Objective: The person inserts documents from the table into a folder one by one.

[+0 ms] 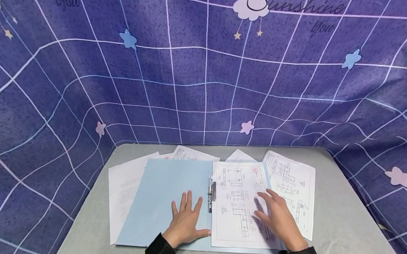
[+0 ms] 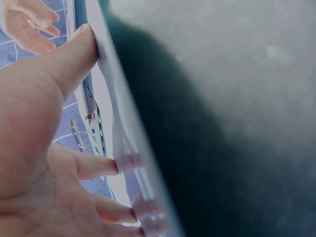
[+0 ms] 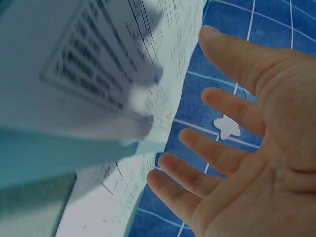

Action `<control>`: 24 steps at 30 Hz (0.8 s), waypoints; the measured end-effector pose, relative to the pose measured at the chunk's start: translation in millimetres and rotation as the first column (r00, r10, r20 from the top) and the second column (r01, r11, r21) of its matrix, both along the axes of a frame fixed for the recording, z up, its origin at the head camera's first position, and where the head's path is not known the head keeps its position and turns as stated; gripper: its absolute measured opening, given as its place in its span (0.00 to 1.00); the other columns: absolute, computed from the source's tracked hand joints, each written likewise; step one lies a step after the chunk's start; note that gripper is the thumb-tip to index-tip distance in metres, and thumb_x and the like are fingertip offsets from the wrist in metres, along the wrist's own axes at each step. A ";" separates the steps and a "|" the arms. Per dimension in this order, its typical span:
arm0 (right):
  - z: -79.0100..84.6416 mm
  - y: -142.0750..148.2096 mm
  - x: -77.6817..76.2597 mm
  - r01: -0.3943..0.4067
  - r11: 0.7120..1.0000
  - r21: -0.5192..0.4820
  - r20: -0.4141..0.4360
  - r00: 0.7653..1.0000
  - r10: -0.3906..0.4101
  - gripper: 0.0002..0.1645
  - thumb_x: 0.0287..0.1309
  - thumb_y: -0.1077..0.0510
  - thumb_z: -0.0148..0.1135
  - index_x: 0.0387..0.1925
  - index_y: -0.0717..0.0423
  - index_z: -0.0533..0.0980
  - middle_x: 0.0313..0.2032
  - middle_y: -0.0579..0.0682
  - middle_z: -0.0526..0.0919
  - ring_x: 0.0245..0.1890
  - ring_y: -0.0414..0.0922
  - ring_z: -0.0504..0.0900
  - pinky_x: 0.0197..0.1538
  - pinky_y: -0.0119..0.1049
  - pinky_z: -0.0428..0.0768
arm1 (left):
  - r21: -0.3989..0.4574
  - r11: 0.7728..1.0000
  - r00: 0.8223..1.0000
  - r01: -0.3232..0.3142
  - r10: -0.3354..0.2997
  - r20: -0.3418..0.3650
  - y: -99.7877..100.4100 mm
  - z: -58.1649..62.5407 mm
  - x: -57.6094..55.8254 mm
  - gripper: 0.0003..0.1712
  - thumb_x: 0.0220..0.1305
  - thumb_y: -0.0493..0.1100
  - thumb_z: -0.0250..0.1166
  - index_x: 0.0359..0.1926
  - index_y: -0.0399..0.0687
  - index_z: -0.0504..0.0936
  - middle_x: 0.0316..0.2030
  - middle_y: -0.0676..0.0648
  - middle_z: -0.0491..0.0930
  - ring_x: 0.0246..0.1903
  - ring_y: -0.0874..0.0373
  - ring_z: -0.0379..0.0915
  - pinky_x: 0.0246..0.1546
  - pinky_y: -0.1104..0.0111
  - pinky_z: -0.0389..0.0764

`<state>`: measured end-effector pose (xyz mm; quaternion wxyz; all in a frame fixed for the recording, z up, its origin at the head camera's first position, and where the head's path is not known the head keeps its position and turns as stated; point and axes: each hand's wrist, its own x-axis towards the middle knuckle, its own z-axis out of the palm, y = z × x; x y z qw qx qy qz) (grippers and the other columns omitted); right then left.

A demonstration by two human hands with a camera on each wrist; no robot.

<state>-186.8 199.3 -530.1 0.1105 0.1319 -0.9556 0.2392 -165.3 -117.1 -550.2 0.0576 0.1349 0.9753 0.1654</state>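
A light blue folder lies spread flat on the table, with a metal clip along its middle. On its right half rests a sheet of technical drawings. My left hand rests on the left cover with fingers spread, its thumb reaching toward the clip side; the left wrist view shows the fingertips touching the cover. Over the right part of the drawing sheet hovers my right hand, fingers loosely extended and casting a shadow. In the right wrist view the right hand holds nothing and is apart from the paper.
Loose printed pages stick out from under the folder at the left. Others show behind it, such as a sheet. At the right lies another drawing page. A grey cloth-covered table bears everything; a purple patterned curtain surrounds it.
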 end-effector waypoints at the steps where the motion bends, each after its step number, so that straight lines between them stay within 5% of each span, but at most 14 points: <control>1: 0.8 1.8 -0.8 0.006 1.000 -0.010 -0.013 1.000 -0.006 0.37 0.50 0.56 0.81 0.62 0.62 0.78 0.65 0.71 0.72 0.62 0.72 0.73 0.60 0.68 0.72 | -0.001 1.000 1.000 -0.002 0.002 0.002 0.1 0.2 0.2 0.65 0.49 0.75 0.74 0.76 0.39 0.65 0.76 0.23 0.48 0.76 0.25 0.39 0.63 0.21 0.42; 14: 7.9 30.3 -12.1 0.074 0.991 -0.111 -0.226 0.969 -0.098 0.41 0.48 0.59 0.82 0.65 0.58 0.75 0.64 0.74 0.70 0.54 0.75 0.73 0.50 0.70 0.73 | -0.006 1.000 1.000 -0.006 0.006 0.003 -0.3 0.0 0.4 0.65 0.48 0.75 0.74 0.76 0.39 0.65 0.76 0.23 0.48 0.76 0.25 0.39 0.63 0.22 0.42; 24: 5.5 52.3 -16.4 0.105 0.984 -0.142 -0.275 0.951 -0.141 0.38 0.47 0.63 0.80 0.61 0.61 0.76 0.61 0.74 0.72 0.51 0.77 0.73 0.50 0.69 0.71 | -0.010 1.000 1.000 0.001 -0.001 -0.001 -1.4 -0.7 0.1 0.64 0.49 0.75 0.74 0.76 0.39 0.65 0.76 0.24 0.48 0.76 0.25 0.39 0.63 0.22 0.43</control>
